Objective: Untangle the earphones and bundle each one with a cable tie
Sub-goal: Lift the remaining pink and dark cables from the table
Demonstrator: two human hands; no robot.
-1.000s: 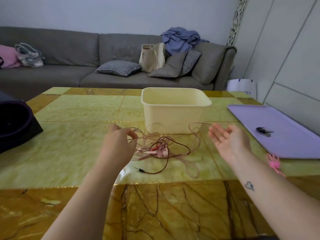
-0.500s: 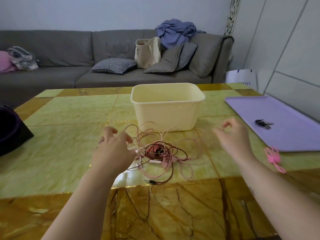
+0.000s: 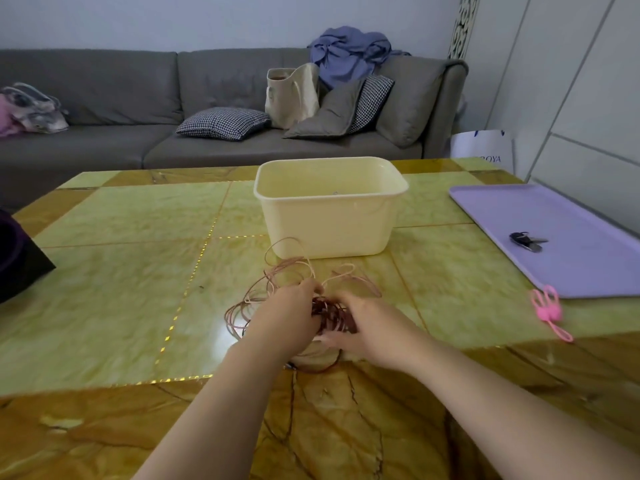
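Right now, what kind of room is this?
Probably a home living room: a long grey sofa with a checked cushion and a tote bag stands behind the low coffee table.

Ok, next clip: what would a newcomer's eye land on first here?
The left hand and right hand grip a tangle of earphone cables, pink and dark red, on the table. Just behind stands a cream tub; pink cable ties lie to the right, by a lilac tray.

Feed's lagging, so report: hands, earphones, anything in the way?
Left hand and right hand both grip the tangled earphones. Knotted, no tie on. Pink cable ties lie apart at right. Cream bin behind, not blocking.
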